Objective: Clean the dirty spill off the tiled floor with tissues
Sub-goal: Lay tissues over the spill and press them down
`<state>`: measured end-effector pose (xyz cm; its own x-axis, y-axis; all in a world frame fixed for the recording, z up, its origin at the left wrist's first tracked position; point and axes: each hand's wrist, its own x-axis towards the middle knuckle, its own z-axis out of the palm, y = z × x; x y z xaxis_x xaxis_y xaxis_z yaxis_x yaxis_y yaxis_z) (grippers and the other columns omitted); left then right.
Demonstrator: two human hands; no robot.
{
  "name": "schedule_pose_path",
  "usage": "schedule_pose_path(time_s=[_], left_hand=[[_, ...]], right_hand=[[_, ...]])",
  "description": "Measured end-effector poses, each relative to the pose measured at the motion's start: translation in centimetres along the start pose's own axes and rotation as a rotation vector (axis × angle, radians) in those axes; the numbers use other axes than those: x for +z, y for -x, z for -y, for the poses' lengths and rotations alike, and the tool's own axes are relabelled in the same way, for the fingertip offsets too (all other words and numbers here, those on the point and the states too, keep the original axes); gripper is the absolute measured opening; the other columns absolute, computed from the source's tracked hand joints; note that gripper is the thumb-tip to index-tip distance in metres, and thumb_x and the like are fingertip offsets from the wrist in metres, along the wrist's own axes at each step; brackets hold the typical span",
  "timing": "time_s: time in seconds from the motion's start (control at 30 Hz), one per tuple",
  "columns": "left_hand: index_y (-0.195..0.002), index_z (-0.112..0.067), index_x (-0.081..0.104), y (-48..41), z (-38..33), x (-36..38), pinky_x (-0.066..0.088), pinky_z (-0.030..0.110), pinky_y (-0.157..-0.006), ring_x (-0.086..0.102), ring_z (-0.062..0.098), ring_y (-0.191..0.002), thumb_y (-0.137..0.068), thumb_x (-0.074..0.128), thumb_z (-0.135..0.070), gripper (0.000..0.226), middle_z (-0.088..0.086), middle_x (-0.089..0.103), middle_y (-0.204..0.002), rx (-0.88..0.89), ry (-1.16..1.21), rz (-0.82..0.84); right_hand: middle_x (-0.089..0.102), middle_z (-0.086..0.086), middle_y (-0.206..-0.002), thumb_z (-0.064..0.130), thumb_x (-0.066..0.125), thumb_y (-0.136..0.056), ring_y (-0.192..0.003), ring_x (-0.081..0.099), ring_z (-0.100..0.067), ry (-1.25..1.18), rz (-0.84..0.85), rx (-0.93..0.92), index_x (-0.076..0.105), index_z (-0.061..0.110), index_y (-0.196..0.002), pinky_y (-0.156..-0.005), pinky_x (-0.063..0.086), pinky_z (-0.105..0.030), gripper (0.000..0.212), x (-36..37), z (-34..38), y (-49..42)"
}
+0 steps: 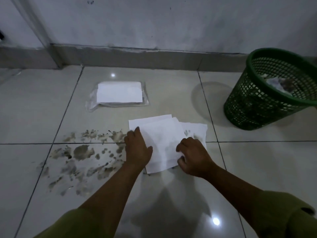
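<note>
A brown, muddy spill (80, 157) spreads in blotches over the pale floor tiles at left centre. Several white tissues (163, 134) lie overlapped on the floor at the spill's right edge, with faint stains showing through. My left hand (137, 148) presses flat on the tissues' left edge, fingers pointing away from me. My right hand (192, 155) curls over their lower right edge and pinches the paper there. A pack of clean white tissues (118, 94) in clear plastic wrap lies farther back.
A green mesh waste basket (267, 100) stands tilted at the right with crumpled used tissues inside. A grey skirting and a white wall (154, 31) run along the back. Dark grout lines cross the glossy tiles.
</note>
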<state>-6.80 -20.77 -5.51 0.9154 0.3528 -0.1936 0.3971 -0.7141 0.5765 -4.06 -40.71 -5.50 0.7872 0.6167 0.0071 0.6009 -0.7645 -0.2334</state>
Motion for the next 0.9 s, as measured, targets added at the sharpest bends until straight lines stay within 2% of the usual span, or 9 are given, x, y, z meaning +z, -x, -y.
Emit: schedule_pose_path(time_s=[0.1,0.17,0.2,0.27,0.4,0.53,0.67,0.8,0.9], left_hand=[[-0.145,-0.007,0.016,-0.4,-0.1,0.7,0.008,0.036,-0.115,0.009,0.032,-0.141,-0.086,0.058,-0.022,0.074,0.019,0.014,-0.152,0.156,-0.077,-0.073],[-0.146,-0.008,0.016,-0.7,0.2,1.6,-0.002,0.037,-0.116,0.002,0.03,-0.144,-0.092,0.044,-0.032,0.065,0.016,0.009,-0.156,0.288,-0.183,-0.042],[-0.146,-0.008,0.018,-0.8,0.6,2.2,-0.004,0.039,-0.115,0.0,0.03,-0.144,-0.093,0.035,-0.037,0.063,0.016,0.01,-0.156,0.355,-0.247,-0.019],[-0.144,-0.008,0.023,-1.1,1.7,3.4,-0.005,0.043,-0.116,0.002,0.029,-0.143,-0.093,0.02,-0.046,0.064,0.017,0.017,-0.154,0.433,-0.367,0.05],[-0.144,-0.006,0.025,-1.0,3.7,5.1,0.003,0.046,-0.111,0.013,0.029,-0.142,-0.094,0.001,-0.05,0.071,0.014,0.019,-0.153,0.488,-0.464,0.099],[-0.145,-0.006,0.022,-1.0,4.0,5.5,0.006,0.049,-0.111,0.005,0.025,-0.142,-0.094,0.002,-0.05,0.07,0.013,0.017,-0.154,0.48,-0.483,0.107],[-0.139,-0.002,0.035,-1.3,3.0,5.1,0.011,0.05,-0.107,0.026,0.03,-0.139,-0.096,0.004,-0.047,0.07,0.017,0.033,-0.148,0.459,-0.512,0.058],[-0.145,-0.005,0.022,-2.0,2.8,5.1,0.002,0.047,-0.112,0.007,0.027,-0.143,-0.094,0.021,-0.041,0.062,0.016,0.017,-0.154,0.484,-0.503,-0.001],[-0.142,-0.002,0.028,-1.9,3.3,5.6,0.005,0.05,-0.111,0.018,0.029,-0.142,-0.096,0.013,-0.042,0.063,0.017,0.027,-0.151,0.471,-0.542,0.016]], right_hand=[[0.061,-0.018,-0.115,0.026,0.039,-0.084,-0.108,0.057,-0.037,-0.051,-0.083,0.147,0.058,0.005,-0.115,-0.095,0.047,-0.052,0.041,1.1,0.6,-1.3],[0.025,-0.016,-0.152,0.047,0.021,-0.094,-0.141,0.021,-0.034,-0.088,-0.029,0.186,0.028,0.005,-0.143,-0.116,0.012,-0.047,0.064,2.4,0.8,-2.0],[0.003,-0.009,-0.156,0.057,0.006,-0.091,-0.145,0.002,-0.027,-0.087,0.004,0.166,0.01,0.008,-0.147,-0.117,-0.003,-0.039,0.074,3.1,0.8,-2.2],[-0.013,-0.003,-0.154,0.064,-0.009,-0.083,-0.144,-0.012,-0.021,-0.069,0.038,0.131,-0.006,0.013,-0.145,-0.117,-0.016,-0.033,0.08,4.8,0.6,-2.5],[0.0,-0.009,-0.156,0.063,-0.004,-0.089,-0.145,-0.002,-0.023,-0.028,0.078,0.143,0.005,0.008,-0.147,-0.116,-0.009,-0.035,0.081,7.0,0.0,-2.5],[0.003,-0.011,-0.157,0.06,-0.001,-0.09,-0.145,0.0,-0.023,-0.029,0.066,0.135,0.008,0.007,-0.148,-0.116,-0.006,-0.036,0.078,7.1,0.1,-2.5],[0.005,-0.012,-0.156,0.055,0.0,-0.092,-0.145,0.0,-0.025,-0.06,0.008,0.15,0.01,0.007,-0.147,-0.116,-0.005,-0.037,0.074,6.7,0.5,-2.9],[0.004,-0.01,-0.157,0.047,0.01,-0.096,-0.145,-0.001,-0.024,-0.018,0.0,0.075,0.008,0.008,-0.148,-0.117,-0.002,-0.041,0.065,6.6,0.8,-3.7],[0.011,-0.013,-0.156,0.049,0.004,-0.096,-0.145,0.009,-0.026,0.002,0.03,0.083,0.012,0.005,-0.146,-0.115,0.005,-0.042,0.067,7.3,0.8,-3.7]])
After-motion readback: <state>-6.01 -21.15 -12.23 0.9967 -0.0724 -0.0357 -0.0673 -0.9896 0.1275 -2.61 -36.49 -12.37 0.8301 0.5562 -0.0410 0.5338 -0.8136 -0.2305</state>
